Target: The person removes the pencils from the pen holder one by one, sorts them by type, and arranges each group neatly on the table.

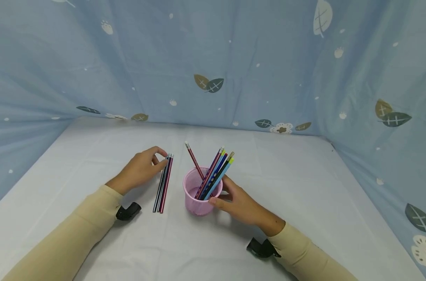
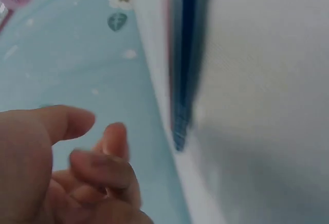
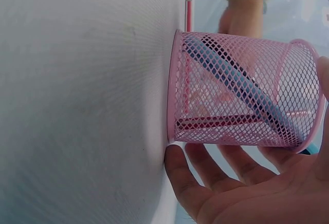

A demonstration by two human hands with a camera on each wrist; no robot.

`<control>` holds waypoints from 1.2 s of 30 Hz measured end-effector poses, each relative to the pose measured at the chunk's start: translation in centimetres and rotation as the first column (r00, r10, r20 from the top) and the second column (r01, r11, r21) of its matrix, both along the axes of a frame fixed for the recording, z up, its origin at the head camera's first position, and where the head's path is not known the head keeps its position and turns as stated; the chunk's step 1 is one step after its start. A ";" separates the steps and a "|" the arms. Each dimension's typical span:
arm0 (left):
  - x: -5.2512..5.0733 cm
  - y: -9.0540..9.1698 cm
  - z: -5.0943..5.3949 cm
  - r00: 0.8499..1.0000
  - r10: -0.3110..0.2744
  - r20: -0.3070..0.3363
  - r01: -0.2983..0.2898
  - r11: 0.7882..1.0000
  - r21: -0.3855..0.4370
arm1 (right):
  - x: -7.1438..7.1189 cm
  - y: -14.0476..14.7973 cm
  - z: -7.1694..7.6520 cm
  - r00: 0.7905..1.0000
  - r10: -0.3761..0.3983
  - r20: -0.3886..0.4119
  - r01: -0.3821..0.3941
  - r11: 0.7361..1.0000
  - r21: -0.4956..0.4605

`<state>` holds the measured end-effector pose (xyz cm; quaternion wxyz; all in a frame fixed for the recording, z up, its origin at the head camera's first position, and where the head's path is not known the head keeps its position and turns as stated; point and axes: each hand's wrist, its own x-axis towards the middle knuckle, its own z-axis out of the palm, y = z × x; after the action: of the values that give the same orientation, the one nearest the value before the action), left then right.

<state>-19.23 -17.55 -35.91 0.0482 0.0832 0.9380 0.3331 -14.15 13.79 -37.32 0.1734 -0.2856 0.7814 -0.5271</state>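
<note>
A pink mesh pencil cup stands upright on the table, several pencils leaning in it, most to the right and one red pencil to the left. My right hand holds the cup from its right side, thumb at the rim and fingers around the wall; the right wrist view shows the mesh cup close up. To the left, several dark and red pencils lie side by side. My left hand is at their far ends, fingers loosely bent; in the left wrist view a gap separates the fingertips from the pencils.
A white cloth covers the table. Blue curtain fabric with leaf prints hangs behind it and at both sides. A black wrist device sits under the left sleeve, another black device under the right one.
</note>
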 end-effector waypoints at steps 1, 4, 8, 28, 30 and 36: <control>0.1 0.3 0.2 1.000 0.001 -0.027 -0.001 1.000 0.002 | 0.0 0.0 0.0 1.000 0.001 0.002 -0.001 1.000 -0.002; 0.7 1.0 1.0 0.996 0.002 -0.087 -0.001 1.000 0.015 | 0.0 -0.1 0.1 1.000 0.004 0.006 -0.003 1.000 -0.005; 1.4 1.8 1.8 0.988 0.020 -0.154 -0.012 0.999 0.051 | 0.0 -0.1 0.3 1.000 0.002 -0.008 -0.002 1.000 -0.009; 3.8 4.2 3.6 0.969 -0.122 -0.214 0.186 0.932 0.310 | 0.2 -0.1 0.3 1.000 -0.003 0.008 0.003 1.000 -0.001; 3.9 4.4 3.7 0.969 -0.140 -0.206 0.201 0.928 0.314 | 0.2 -0.1 0.4 1.000 -0.006 0.005 0.006 1.000 -0.002; 4.2 4.7 3.6 0.970 -0.161 -0.180 0.212 0.926 0.313 | 0.1 -0.2 0.2 1.000 -0.007 0.002 0.007 1.000 -0.004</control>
<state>-15.02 -12.86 -32.31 -0.0060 0.2042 0.8575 0.4722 -14.09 13.60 -37.14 0.1717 -0.2828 0.7813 -0.5293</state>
